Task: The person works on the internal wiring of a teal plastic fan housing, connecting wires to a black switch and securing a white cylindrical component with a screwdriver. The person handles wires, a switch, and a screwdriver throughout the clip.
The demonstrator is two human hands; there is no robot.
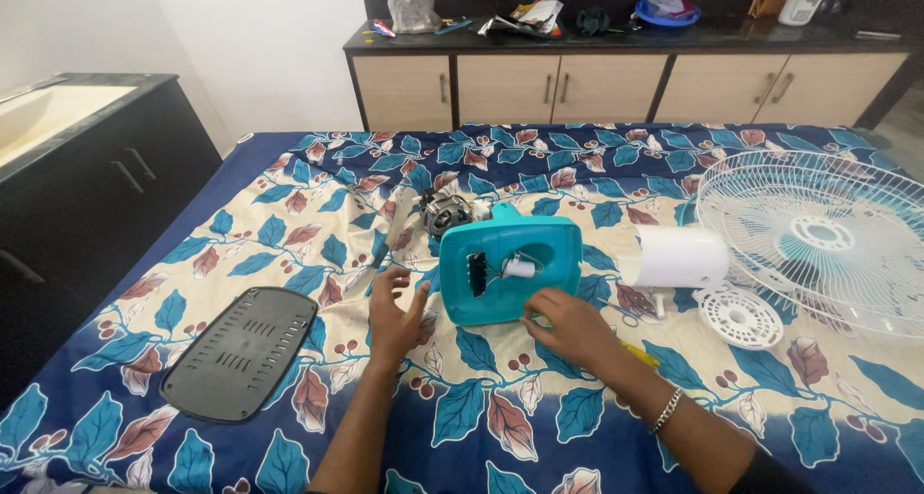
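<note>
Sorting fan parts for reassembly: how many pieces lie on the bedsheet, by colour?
Teal: 1, housing
White: 3, grille, cylinder cover, round cap
Black: 1, vented panel
Metal: 1, motor
Total: 6

The white fan grille (830, 239) is seemingly cut off at right.

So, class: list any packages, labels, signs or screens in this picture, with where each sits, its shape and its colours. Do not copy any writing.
Plastic bag: on the far counter, left end; crumpled, clear to whitish.
Packets and papers: counter middle; a loose, mixed-colour heap, too small to sort.
Brown box: counter right, beside a white device; small, cardboard-coloured.
No signs or screens can be made out.
</note>
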